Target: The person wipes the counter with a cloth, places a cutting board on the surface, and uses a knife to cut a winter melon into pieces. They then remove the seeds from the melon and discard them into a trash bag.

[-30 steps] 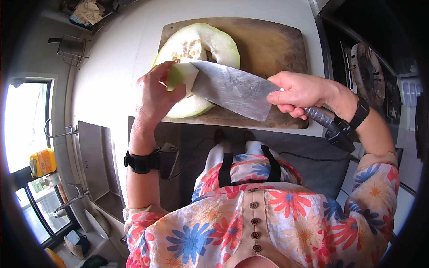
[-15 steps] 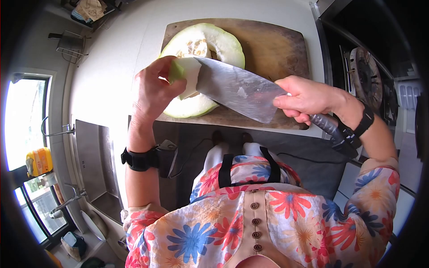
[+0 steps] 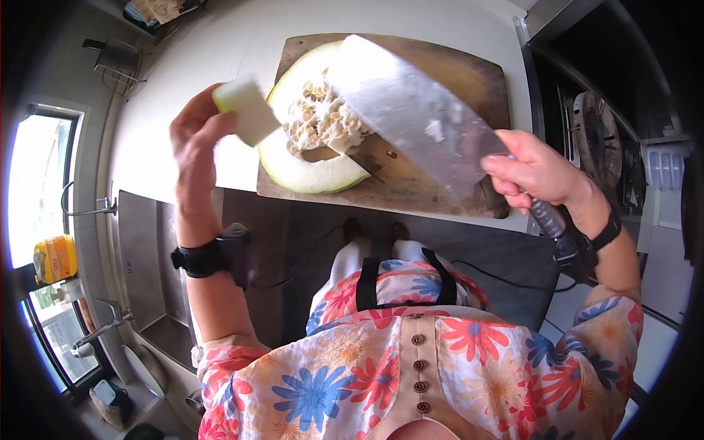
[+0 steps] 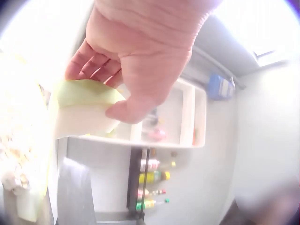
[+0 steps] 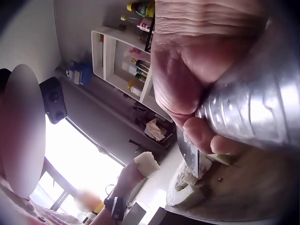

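Observation:
My left hand [image 3: 195, 139] pinches a thick chunk of winter melon [image 3: 249, 110] between thumb and fingers, raised left of the cutting board [image 3: 480, 84]. Green rind and white flesh show on the chunk [image 4: 86, 110] in the left wrist view. With my right hand [image 3: 534, 167] I grip a cleaver by its ridged metal handle [image 5: 253, 105]. Its broad, wet blade [image 3: 418, 110] slants over the board, bits of pulp stuck to it. Beneath and left of the blade lies the larger winter melon piece [image 3: 312, 174], its seedy core facing up. The blade hides its far right part.
A white counter [image 3: 220, 59] surrounds the board. Left of me is a metal sink [image 3: 143, 257] with a faucet [image 3: 110, 323] near the window. A wire rack [image 3: 121, 77] stands at the back left; a stove burner [image 3: 603, 132] is to the right.
My left hand has carried the melon chunk left, away from the larger piece and the blade. The cleaver has lifted and swung its tip toward the board's far side, exposing the seeds.

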Motion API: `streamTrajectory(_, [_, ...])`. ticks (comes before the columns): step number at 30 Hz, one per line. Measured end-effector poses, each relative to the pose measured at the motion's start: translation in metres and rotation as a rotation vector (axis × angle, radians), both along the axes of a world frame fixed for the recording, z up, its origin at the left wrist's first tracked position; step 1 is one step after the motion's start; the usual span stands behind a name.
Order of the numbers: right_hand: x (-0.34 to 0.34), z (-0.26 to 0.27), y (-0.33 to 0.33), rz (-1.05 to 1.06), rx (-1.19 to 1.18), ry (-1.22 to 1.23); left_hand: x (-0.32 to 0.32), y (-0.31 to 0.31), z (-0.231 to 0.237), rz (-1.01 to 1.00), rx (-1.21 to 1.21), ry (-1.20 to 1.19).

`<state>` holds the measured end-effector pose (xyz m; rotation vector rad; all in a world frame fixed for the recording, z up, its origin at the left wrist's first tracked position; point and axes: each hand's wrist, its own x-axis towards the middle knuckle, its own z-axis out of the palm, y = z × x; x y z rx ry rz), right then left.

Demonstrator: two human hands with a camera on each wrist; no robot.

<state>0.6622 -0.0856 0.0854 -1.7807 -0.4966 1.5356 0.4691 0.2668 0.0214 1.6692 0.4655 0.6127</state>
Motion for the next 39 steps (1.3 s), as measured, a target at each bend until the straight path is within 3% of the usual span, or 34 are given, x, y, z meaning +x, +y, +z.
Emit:
streamTrajectory(2, [0.0, -0.001, -0.013, -0.117, 0.025, -0.029, -0.018, 0.027, -0.02, 0.171, -0.055, 0.024])
streamTrajectory(4, [-0.007, -0.006, -0.027, -0.194, 0.029, 0.004, -0.034, 0.059, -0.054, 0.206, -0.114, 0.006])
streamTrajectory(6, [-0.014, -0.015, -0.039, -0.227, 0.023, -0.01, -0.047, 0.085, -0.088, 0.308, -0.326, 0.033])
streamTrajectory(9, [-0.027, -0.019, -0.05, -0.27, -0.009, -0.006, -0.053, 0.091, -0.107, 0.337, -0.482, 0.063])
streamTrajectory(14, [-0.036, -0.01, -0.046, -0.294, -0.055, -0.064, -0.048, 0.1, -0.116, 0.327, -0.528, 0.143])
streamTrajectory(17, [-0.037, -0.008, -0.04, -0.294, -0.063, -0.122, -0.047, 0.114, -0.118, 0.352, -0.268, 0.333])
streamTrajectory(21, [-0.033, -0.006, -0.026, -0.203, -0.03, -0.304, -0.042, 0.123, -0.12, 0.414, -0.135, 0.507])
streamTrajectory(23, [-0.026, 0.001, -0.016, -0.184, -0.037, -0.351, -0.035, 0.129, -0.125, 0.506, 0.463, 0.54])
streamTrajectory(24, [-0.022, 0.004, -0.01, -0.167, -0.039, -0.394, -0.033, 0.128, -0.131, 0.507, 0.455, 0.538])
streamTrajectory(26, [-0.009, 0.01, 0.001, -0.096, -0.046, -0.527, -0.011, 0.081, -0.091, 0.455, 0.624, 0.427])
streamTrajectory(28, [0.001, 0.022, 0.017, 0.0, -0.073, -0.681, 0.005, 0.044, -0.07, 0.271, 0.803, 0.382])
streamTrajectory(32, [0.024, 0.033, 0.044, 0.121, -0.118, -0.77, 0.033, -0.032, -0.043, -0.15, 0.922, 0.355])
streamTrajectory(39, [0.051, 0.053, 0.079, 0.302, -0.179, -0.851, 0.071, -0.073, -0.058, -0.29, 0.985, 0.276])
